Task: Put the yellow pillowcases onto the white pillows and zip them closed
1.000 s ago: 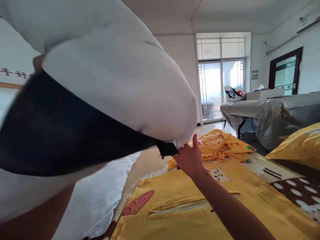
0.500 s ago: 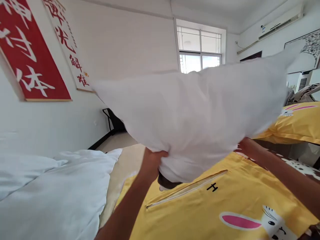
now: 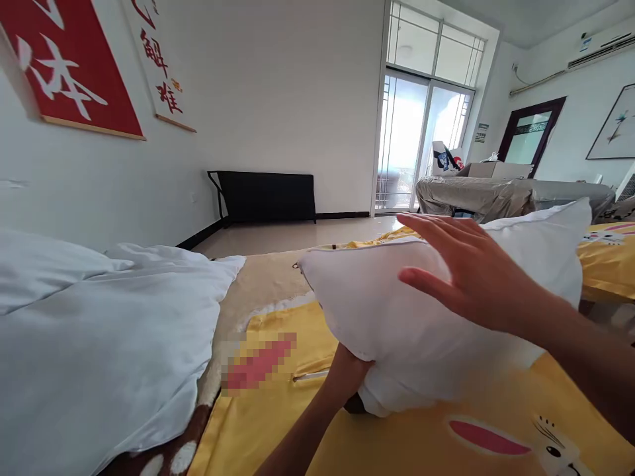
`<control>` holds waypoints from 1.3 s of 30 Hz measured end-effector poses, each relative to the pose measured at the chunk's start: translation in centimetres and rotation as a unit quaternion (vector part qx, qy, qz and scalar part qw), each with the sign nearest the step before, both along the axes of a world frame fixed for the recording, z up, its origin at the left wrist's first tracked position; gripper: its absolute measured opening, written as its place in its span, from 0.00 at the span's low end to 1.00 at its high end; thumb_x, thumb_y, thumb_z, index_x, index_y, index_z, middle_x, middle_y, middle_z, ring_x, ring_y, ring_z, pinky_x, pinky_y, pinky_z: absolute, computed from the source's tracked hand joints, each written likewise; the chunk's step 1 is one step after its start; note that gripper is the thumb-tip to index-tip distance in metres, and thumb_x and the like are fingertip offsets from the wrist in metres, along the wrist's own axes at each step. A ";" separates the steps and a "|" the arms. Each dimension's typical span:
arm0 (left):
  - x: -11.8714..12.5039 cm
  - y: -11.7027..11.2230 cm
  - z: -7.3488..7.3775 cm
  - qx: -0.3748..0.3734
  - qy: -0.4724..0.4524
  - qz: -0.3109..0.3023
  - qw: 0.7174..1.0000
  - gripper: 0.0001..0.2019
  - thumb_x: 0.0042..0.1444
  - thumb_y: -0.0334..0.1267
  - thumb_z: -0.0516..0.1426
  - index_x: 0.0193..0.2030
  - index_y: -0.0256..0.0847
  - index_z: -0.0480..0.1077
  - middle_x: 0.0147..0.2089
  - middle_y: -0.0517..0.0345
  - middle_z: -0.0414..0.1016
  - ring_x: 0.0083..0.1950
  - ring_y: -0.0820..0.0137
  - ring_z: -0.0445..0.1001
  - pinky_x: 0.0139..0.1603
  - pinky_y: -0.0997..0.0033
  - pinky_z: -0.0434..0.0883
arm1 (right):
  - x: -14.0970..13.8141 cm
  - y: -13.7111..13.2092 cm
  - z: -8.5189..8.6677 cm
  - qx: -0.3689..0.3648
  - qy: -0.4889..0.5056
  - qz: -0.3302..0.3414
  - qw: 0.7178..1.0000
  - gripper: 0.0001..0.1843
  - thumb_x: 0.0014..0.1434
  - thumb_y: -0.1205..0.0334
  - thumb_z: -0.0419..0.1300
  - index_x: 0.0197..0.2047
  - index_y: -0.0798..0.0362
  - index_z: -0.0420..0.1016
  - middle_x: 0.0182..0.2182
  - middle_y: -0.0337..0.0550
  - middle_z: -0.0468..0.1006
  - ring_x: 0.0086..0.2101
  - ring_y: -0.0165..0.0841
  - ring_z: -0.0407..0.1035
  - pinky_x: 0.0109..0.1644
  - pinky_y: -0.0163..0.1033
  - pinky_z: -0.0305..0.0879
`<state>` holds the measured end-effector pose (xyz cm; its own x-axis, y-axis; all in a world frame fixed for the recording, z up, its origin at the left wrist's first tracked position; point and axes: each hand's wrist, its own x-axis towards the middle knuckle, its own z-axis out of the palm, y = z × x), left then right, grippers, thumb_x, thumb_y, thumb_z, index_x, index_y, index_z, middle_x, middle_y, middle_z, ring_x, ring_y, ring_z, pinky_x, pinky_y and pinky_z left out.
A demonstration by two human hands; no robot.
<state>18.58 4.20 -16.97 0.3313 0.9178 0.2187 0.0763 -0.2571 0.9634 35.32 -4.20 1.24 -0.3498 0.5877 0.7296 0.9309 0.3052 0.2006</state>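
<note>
A plump white pillow [image 3: 397, 317] rests on a yellow cartoon-print cover [image 3: 377, 436] spread over the bed. My left hand [image 3: 347, 373] reaches under the pillow's near lower edge and grips it; its fingers are hidden beneath the fabric. My right hand [image 3: 466, 271] hovers flat over the pillow's top, fingers stretched out and apart, holding nothing. A zip opening [image 3: 310, 375] of the yellow cover lies just left of my left wrist.
A white duvet [image 3: 99, 344] is heaped at the left. Another yellow pillow [image 3: 608, 261] lies at the right. Beyond the bed are a black rack [image 3: 265, 195] by the wall, a glass door [image 3: 421, 145] and a grey-covered table [image 3: 501, 195].
The pillow came down from the air onto the yellow cover. My right hand let go of its far end and now hovers open above it. My view turned back towards the glass door.
</note>
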 end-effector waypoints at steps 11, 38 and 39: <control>-1.2 1.6 0.8 0.024 -0.017 -0.042 0.999 0.32 0.40 0.42 0.66 0.53 0.40 0.62 0.55 0.49 0.70 0.56 0.56 0.67 0.52 0.61 0.68 | 0.4 7.9 -0.6 -0.054 0.152 -0.032 0.986 0.28 0.59 0.38 0.43 0.19 0.52 0.52 0.15 0.35 0.57 0.20 0.27 0.49 0.29 0.36 0.48; -6.6 -2.1 6.9 0.122 0.339 0.050 0.932 0.08 0.50 0.42 0.54 0.34 0.44 0.70 0.32 0.59 0.74 0.33 0.67 0.71 0.31 0.73 0.63 | -0.1 9.3 -1.8 0.058 0.102 0.131 0.984 0.20 0.61 0.52 0.48 0.21 0.51 0.53 0.15 0.33 0.54 0.20 0.27 0.48 0.28 0.35 0.48; -6.6 -2.8 7.4 0.160 0.321 0.096 0.928 0.07 0.53 0.41 0.51 0.31 0.43 0.67 0.28 0.60 0.71 0.29 0.70 0.69 0.29 0.73 0.61 | -0.5 9.4 -2.0 0.049 0.097 0.131 0.985 0.20 0.61 0.52 0.48 0.21 0.51 0.54 0.15 0.33 0.54 0.20 0.27 0.49 0.28 0.34 0.49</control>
<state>12.03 1.42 -9.53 0.3251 0.8952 0.3047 0.6825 -0.4452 0.5797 34.79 5.19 -0.75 -0.3284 0.4191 0.8465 0.8463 0.5284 0.0668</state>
